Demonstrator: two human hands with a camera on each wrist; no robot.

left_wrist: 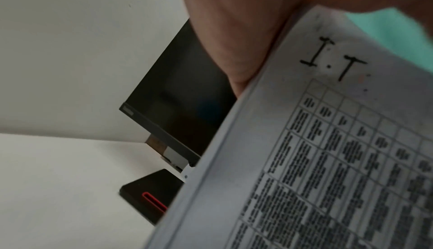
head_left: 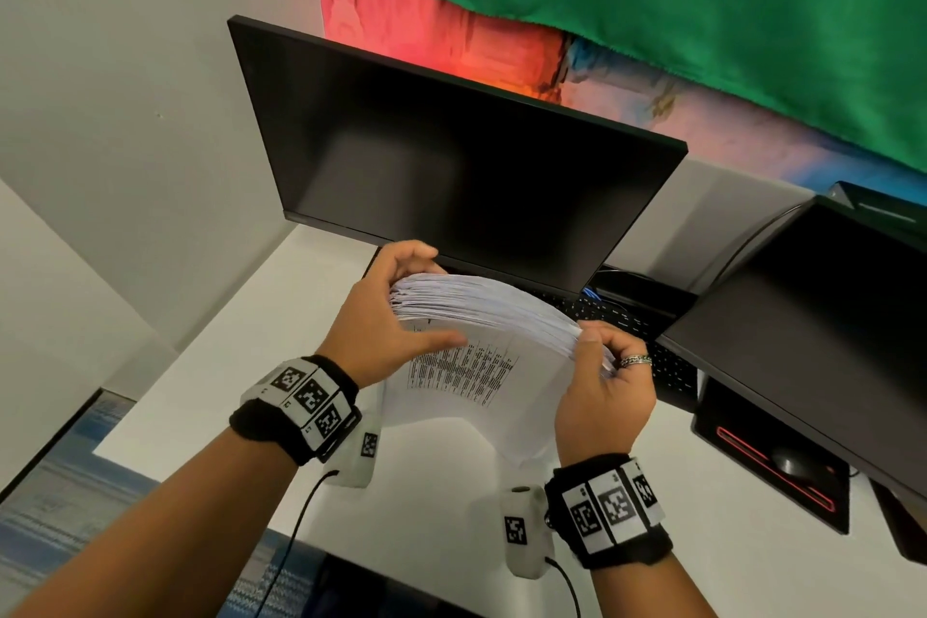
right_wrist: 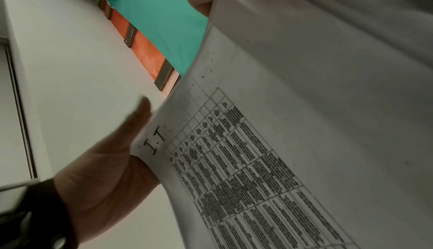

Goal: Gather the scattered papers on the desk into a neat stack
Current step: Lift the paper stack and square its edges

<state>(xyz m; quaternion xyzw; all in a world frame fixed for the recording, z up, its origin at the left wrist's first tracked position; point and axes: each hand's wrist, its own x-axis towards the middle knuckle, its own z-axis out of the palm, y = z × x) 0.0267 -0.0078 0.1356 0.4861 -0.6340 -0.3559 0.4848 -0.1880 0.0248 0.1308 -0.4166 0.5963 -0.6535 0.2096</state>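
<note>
Both hands hold a thick, bowed stack of white printed papers [head_left: 481, 341] above the white table [head_left: 210, 366], before the black monitor [head_left: 451, 156]. The left hand [head_left: 381, 316] pinches its left edge; the right hand [head_left: 607, 391] curls round its right edge.

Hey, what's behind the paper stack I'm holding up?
Behind the stack: the monitor and part of a black keyboard. The stack hides the rest of the keyboard and the desk there.

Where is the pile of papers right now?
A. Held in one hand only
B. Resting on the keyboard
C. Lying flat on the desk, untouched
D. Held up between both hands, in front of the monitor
D: the stack of papers is lifted off the desk, gripped by the left hand and the right hand, before the dark monitor.
</note>
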